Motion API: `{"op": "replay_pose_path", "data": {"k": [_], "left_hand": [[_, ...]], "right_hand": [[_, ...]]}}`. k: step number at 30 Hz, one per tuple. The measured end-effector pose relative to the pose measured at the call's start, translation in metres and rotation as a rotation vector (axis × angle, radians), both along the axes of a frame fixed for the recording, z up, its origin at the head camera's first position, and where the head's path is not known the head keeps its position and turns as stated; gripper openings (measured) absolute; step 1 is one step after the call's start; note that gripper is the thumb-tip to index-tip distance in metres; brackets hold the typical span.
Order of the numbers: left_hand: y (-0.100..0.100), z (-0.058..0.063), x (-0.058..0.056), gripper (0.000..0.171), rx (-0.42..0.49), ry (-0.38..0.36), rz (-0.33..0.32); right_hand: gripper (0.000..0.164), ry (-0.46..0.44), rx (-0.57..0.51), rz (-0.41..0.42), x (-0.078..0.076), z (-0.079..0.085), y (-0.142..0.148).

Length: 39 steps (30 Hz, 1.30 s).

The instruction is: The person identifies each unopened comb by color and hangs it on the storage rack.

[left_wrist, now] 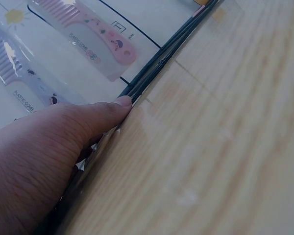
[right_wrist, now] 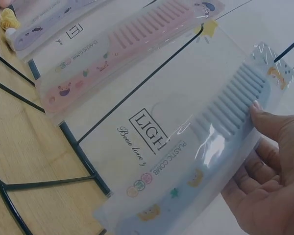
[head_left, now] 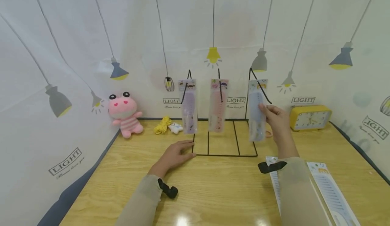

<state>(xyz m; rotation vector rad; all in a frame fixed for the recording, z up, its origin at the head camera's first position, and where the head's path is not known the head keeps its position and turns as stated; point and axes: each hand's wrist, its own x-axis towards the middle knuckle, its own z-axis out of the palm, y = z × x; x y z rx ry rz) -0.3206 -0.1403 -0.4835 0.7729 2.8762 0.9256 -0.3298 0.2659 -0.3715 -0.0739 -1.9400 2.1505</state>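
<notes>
My right hand (head_left: 278,124) pinches the edge of a packaged blue plastic comb (head_left: 255,119) between thumb and fingers. The top of its clear pack is at the right hook of a black wire rack (head_left: 225,156). Packaged purple (head_left: 189,109) and pink (head_left: 217,110) combs hang from the rack's left and middle hooks. At the left front corner of the rack's base lies my left hand (head_left: 176,155), its fingers fairly straight. In the left wrist view the thumb (left_wrist: 112,110) touches the black wire; the other fingers are hidden there.
Packaged combs (head_left: 330,188) lie on the wooden table (head_left: 219,192) by my right forearm. A yellow clock (head_left: 310,117) stands at the back right. Toward the back left are a pink plush toy (head_left: 125,114), yellow cord (head_left: 163,125) and a small white figure (head_left: 175,127).
</notes>
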Motion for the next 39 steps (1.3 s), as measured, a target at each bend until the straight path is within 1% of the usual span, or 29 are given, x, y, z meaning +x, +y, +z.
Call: {"op": "replay_pose_path", "data": {"k": [6,9,12,15,18,22,25,33,39], "left_hand": [[0.0001,-0.0003,-0.0011,0.062,-0.005,-0.009,0.003],[-0.0001,-0.0006,-0.0009,0.062,-0.011,-0.01,0.003],[-0.0006,0.0,-0.0001,0.063,-0.009,-0.017,0.008],[-0.0009,0.0007,0.0002,0.063,-0.006,-0.029,0.011],[-0.0009,0.0006,-0.0003,0.063,-0.008,-0.029,0.008],[-0.0006,-0.0005,-0.0016,0.064,-0.014,-0.023,0.009],[-0.0006,-0.0014,-0.0024,0.064,-0.017,-0.018,0.009],[0.0002,0.0002,-0.0009,0.063,-0.01,-0.009,0.001],[0.0004,0.0011,-0.0007,0.063,0.0,-0.016,0.005]], "right_hand": [[0.044,-0.028,0.056,-0.026,0.001,0.0029,-0.0014],[0.048,-0.038,0.075,-0.028,-0.0006,0.0025,-0.0004],[0.055,-0.042,0.065,-0.021,-0.0025,0.0022,0.0005],[0.055,-0.048,0.066,-0.017,-0.0034,0.0014,0.0022],[0.051,-0.035,0.047,-0.02,-0.0033,0.0006,0.003],[0.045,0.025,0.006,-0.013,-0.0021,-0.0005,0.0022],[0.042,0.063,-0.004,-0.009,-0.0013,-0.0006,0.0019],[0.05,0.115,-0.154,-0.001,-0.0012,0.002,0.0053],[0.049,0.113,-0.144,-0.035,0.0007,0.0082,0.0037]]}}
